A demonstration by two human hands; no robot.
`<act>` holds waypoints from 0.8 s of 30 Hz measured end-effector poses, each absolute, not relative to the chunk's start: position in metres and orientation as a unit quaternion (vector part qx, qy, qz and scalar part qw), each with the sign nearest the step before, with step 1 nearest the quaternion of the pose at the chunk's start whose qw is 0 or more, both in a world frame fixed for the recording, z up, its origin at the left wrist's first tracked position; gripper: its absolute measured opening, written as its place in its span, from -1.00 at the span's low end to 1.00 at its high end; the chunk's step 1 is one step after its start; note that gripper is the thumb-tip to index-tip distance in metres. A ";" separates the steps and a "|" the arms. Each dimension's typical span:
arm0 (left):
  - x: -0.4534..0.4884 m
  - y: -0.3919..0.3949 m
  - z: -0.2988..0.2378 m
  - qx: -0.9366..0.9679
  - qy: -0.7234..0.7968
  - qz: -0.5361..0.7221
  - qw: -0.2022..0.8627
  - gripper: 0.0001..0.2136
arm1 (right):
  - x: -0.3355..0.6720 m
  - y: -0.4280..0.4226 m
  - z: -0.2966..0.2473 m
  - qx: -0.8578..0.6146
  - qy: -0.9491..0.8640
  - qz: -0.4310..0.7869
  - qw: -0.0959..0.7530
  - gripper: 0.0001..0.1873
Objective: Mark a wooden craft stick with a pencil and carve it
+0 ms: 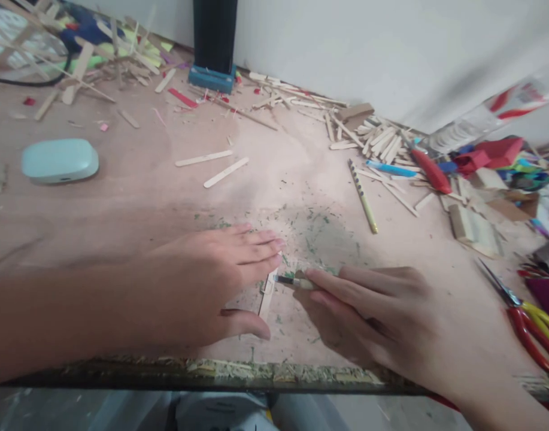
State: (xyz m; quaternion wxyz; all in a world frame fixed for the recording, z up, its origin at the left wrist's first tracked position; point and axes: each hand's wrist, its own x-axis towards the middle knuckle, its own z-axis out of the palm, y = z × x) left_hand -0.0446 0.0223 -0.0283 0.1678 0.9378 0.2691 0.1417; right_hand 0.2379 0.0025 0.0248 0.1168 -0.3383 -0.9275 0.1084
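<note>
Here, a wide table (135, 197) strewn with wood offcuts and green shavings carries a heap of craft sticks (377, 140) at far right. A pale blue case (60, 160) sits at far left, and red-and-yellow scissors (534, 323) lie at the near right edge. The left hand (211, 287) lies flat and open, fingers together, pressing down on a wooden stick (267, 296) close to the table's near edge, around centre. Only a short stretch of the stick shows between fingertips and thumb. The right hand (382, 317) is closed in a pen grip around what appears to be a craft knife (296, 281), its dark tip touching or just beside the stick. The stick looks light, thin and stiff, and likely to split along the grain or skid on the dusty surface. It seems best pinned flat from above, close to the blade.
</note>
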 end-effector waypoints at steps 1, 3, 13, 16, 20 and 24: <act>-0.045 0.022 -0.029 0.938 0.267 0.140 0.170 -0.28 | 0.239 0.002 0.024 -0.341 -0.927 0.102 0.121 -0.78; -0.044 0.023 -0.031 0.939 0.262 0.140 0.171 -0.28 | 0.240 0.001 0.023 -0.346 -0.924 0.105 0.122 -0.79; -0.047 0.023 -0.043 0.944 0.253 0.171 0.122 -0.26 | 0.239 0.001 0.023 -0.363 -0.903 0.208 0.100 -0.72; -0.046 0.024 -0.039 0.947 0.258 0.152 0.120 -0.26 | 0.238 0.002 0.023 -0.369 -0.897 0.223 0.091 -0.71; -0.045 0.026 -0.031 0.952 0.247 0.126 0.133 -0.25 | 0.238 0.003 0.019 -0.375 -0.894 0.230 0.088 -0.69; -0.044 0.026 -0.023 0.948 0.248 0.130 0.148 -0.25 | 0.244 0.001 0.011 -0.401 -0.883 0.190 0.154 -0.70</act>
